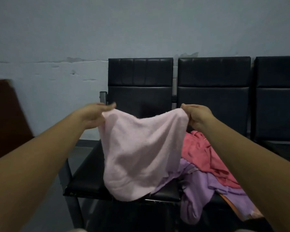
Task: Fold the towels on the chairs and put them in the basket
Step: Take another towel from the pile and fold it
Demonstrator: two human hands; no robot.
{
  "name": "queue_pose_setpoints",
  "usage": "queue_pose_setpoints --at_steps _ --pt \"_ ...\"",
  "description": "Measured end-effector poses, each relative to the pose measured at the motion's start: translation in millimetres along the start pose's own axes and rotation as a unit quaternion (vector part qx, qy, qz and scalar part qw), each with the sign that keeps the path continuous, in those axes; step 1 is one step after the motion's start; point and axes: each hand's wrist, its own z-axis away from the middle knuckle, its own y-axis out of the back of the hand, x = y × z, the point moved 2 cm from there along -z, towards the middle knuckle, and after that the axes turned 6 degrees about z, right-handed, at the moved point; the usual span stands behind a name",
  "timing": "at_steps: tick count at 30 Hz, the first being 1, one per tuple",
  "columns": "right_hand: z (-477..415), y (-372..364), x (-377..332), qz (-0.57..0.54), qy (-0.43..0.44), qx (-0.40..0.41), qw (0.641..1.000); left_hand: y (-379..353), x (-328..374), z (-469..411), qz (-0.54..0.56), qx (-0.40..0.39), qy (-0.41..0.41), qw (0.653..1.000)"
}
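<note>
Holding a pale pink towel (141, 151) hanging over a black chair (141, 84) seat — left hand (97, 114) and right hand (196, 116) each pinch an upper corner.
Its sagging hem could snag the purple towel (213, 185) and coral towel (201, 148) heaped just beside it and drag them off; dim room, padded chairs against a scuffed grey wall (57, 39) — no basket visible.

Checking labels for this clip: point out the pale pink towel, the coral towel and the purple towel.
pale pink towel (141, 148), head view, middle of the hanging cloth
coral towel (197, 153), head view, crumpled upper part
purple towel (208, 186), head view, bunched middle on the seat
</note>
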Motion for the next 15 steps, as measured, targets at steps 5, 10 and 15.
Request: queue_pose_setpoints --at_steps 5,10,15 --pt "-26 1 1 0.250 0.083 -0.069 0.962 13 -2 -28 -0.477 0.080 -0.148 0.863" --pt "-64 -17 -8 0.430 0.200 0.007 0.880 17 12 -68 -0.386 0.100 -0.146 0.905" --pt "-106 -36 -35 0.328 0.227 0.050 0.916 8 55 -101 -0.040 0.122 -0.135 0.982"
